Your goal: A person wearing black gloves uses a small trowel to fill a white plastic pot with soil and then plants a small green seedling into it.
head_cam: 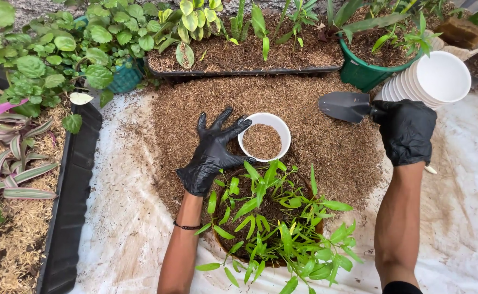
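Black-gloved fingers [223, 121] of the left hand [210, 155] are spreading wide and bracing the rim of a small white cup [264, 136], thumb and fingertips touching its left side, not wrapping it. Cup is sitting on the mound of brown husk mix [326, 147] near the middle of the white ground sheet [467, 218], and it is holding mix well up toward the rim, so filling looks mostly done; whether more is going in, can't tell. Right hand [407, 136], also gloved, is closing fully around the handle of a small dark trowel [345, 106]; blade is pointing left toward the cup, hovering over the mound's far right part, and looks bare or near bare. Stack of white cups [435, 81] is lying on its side just behind the right hand at the sheet's far right edge, showing no fill from this angle, so judging many cups left to do. Leafy green plant in a brown pot [271, 223] is sitting at the near edge of the mound, between the forearms, not yet potted into anything. Black planter tray [244, 54] and green pot [367, 71] are lining the sheet's far edge; a long black tray [70, 207] is running along its left edge.
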